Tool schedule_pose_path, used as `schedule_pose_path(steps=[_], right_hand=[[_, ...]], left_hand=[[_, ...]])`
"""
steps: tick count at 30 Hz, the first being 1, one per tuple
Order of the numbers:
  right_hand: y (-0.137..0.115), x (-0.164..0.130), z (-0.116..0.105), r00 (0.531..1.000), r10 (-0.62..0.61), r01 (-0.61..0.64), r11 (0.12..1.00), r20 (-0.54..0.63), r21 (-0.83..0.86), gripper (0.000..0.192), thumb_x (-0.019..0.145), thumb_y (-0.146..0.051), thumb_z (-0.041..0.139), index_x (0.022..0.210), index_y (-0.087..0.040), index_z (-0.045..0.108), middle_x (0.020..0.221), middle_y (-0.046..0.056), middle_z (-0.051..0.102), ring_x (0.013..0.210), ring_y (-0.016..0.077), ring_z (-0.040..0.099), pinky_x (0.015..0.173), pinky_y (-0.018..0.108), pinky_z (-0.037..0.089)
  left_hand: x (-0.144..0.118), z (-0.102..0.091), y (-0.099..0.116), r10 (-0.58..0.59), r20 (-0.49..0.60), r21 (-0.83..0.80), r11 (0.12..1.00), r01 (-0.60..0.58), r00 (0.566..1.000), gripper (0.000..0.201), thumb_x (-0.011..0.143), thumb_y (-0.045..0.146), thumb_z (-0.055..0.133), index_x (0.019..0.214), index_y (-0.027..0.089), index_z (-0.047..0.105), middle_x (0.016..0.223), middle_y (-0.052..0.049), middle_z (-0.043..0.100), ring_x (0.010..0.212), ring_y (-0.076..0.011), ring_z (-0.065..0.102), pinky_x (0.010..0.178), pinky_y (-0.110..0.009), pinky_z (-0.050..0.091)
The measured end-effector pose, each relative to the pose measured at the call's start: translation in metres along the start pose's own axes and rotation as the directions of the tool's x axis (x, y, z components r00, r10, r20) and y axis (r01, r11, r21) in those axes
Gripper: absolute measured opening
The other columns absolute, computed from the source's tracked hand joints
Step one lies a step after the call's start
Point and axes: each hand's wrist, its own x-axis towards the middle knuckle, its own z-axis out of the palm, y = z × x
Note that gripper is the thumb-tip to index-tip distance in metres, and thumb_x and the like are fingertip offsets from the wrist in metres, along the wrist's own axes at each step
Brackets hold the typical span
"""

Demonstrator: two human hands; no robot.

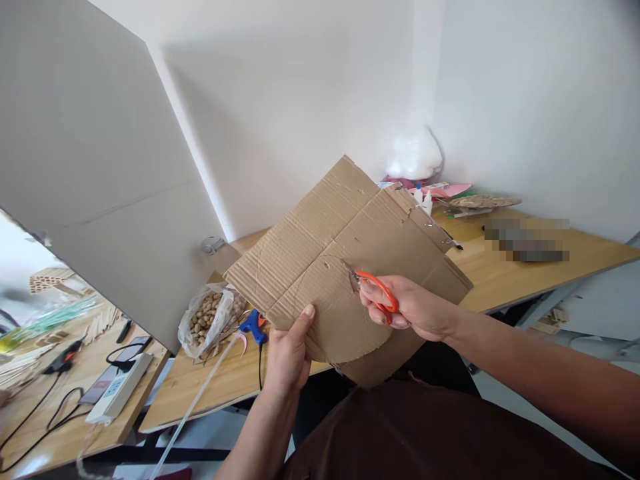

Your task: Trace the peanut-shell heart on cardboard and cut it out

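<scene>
A large brown sheet of cardboard (pixel 320 247) is held up at a tilt in front of my body. My left hand (pixel 290 350) grips its lower left edge, the thumb lying on the near face. Orange-handled scissors (pixel 381 293) are in my right hand (pixel 400 307), with fingers through and around the loops. Their blades meet the cardboard near its middle, where a slit shows; part of the blades is hidden. A curved cut edge runs along the lower part of the sheet, and a faint curved line crosses its face.
Behind my left hand, a blue glue gun (pixel 254 327) and a plastic bag of pebbles (pixel 205 320) rest on the wooden table (pixel 185 387). White bottles (pixel 425 200) stand at the back right. A power strip (pixel 120 390) with cables lies on the left table.
</scene>
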Motion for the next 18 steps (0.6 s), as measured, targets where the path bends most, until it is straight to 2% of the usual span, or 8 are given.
schedule_pose_path(steps=[4, 12, 18], right_hand=[[0.0032, 0.0, 0.0007, 1.0, 0.018, -0.018, 1.0, -0.002, -0.004, 0.049, 0.084, -0.064, 0.06, 0.074, -0.02, 0.039, 0.061, -0.005, 0.045, 0.047, 0.0044, 0.02, 0.043, 0.024, 0.009], [-0.001, 0.0002, 0.0058, 0.998, 0.031, -0.03, 0.999, -0.051, 0.015, 0.051, 0.082, -0.06, 0.066, 0.067, -0.02, 0.038, 0.057, -0.006, 0.039, 0.052, 0.006, 0.029, 0.047, 0.025, 0.015], [0.0026, -0.0009, 0.0062, 0.997, 0.025, -0.024, 1.0, -0.08, 0.013, 0.056, 0.078, -0.066, 0.066, 0.065, -0.021, 0.036, 0.055, -0.008, 0.035, 0.049, 0.0058, 0.027, 0.048, 0.026, 0.013]], left_hand=[[0.0003, 0.0011, -0.0007, -0.018, 0.006, 0.013, 1.0, 0.018, 1.0, 0.056, 0.067, 0.028, 0.086, 0.12, 0.019, 0.068, 0.117, -0.01, 0.074, 0.113, -0.0301, 0.067, 0.099, -0.044, 0.053], [-0.0001, -0.001, 0.0002, -0.023, 0.014, 0.016, 1.0, 0.023, 1.0, 0.056, 0.068, 0.026, 0.086, 0.12, 0.018, 0.067, 0.117, -0.011, 0.073, 0.112, -0.0295, 0.068, 0.099, -0.044, 0.054], [0.0018, -0.0011, -0.0002, -0.024, 0.024, 0.027, 0.999, 0.023, 0.999, 0.058, 0.065, 0.028, 0.087, 0.12, 0.018, 0.068, 0.116, -0.011, 0.074, 0.112, -0.0294, 0.068, 0.1, -0.044, 0.053]])
